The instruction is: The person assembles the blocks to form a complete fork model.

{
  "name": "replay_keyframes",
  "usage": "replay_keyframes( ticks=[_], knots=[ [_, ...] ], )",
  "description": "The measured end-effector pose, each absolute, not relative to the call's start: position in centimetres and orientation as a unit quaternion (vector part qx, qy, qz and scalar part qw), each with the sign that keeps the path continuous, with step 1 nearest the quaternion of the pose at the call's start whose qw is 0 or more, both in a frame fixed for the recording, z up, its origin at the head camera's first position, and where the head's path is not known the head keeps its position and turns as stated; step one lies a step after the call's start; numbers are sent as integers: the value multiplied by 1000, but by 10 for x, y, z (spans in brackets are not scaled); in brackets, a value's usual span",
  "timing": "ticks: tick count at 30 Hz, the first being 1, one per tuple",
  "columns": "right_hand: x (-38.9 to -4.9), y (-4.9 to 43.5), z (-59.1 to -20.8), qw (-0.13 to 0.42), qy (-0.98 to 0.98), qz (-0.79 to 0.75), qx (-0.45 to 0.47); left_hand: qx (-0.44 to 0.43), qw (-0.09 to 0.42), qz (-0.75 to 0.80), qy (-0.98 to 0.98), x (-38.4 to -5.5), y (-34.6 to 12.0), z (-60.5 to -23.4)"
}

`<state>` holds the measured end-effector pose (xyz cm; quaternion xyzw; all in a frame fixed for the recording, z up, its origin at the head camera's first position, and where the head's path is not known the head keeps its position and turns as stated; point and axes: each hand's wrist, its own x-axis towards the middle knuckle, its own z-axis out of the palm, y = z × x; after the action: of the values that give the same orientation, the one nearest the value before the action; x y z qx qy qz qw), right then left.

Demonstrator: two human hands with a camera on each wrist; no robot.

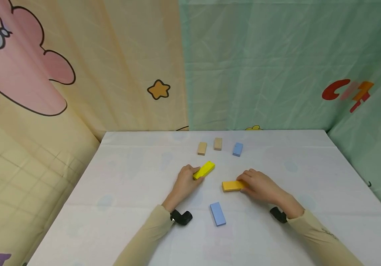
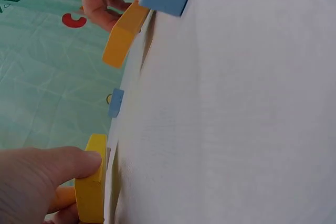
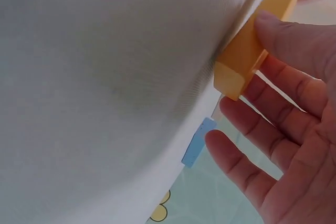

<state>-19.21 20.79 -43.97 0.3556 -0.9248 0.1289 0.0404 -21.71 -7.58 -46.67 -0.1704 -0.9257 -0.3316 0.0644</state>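
Observation:
My left hand (image 1: 185,181) pinches a bright yellow block (image 1: 204,170), which slants up and to the right in the head view. The left wrist view has the thumb on one face of this yellow block (image 2: 92,182). My right hand (image 1: 260,186) grips one end of an orange-yellow block (image 1: 232,186), its long side lying roughly left to right. In the right wrist view the thumb presses the orange-yellow block (image 3: 249,45) against the fingers, and the outer fingers spread loosely. Between the forearms, nearer the body, a blue block (image 1: 218,214) lies flat on the white-covered table.
Farther back lie two tan wooden blocks (image 1: 202,148) and another blue block (image 1: 238,149). The white tablecloth (image 1: 127,177) reaches patterned curtains (image 1: 260,66) at the back and sides. A black wrist camera (image 1: 181,217) sits on the left wrist, another (image 1: 278,214) on the right.

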Motion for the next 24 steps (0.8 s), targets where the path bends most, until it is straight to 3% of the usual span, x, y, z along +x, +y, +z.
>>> replay_keyframes(
  ticks=[12,24],
  knots=[
    [-187,209,-439,45,-932,197,302,-158,101,-332,-925,-202,-51,-459],
    [-191,210,-438,90,-933,219,270,-147,72,-337,-927,-197,-30,-457]
  ],
)
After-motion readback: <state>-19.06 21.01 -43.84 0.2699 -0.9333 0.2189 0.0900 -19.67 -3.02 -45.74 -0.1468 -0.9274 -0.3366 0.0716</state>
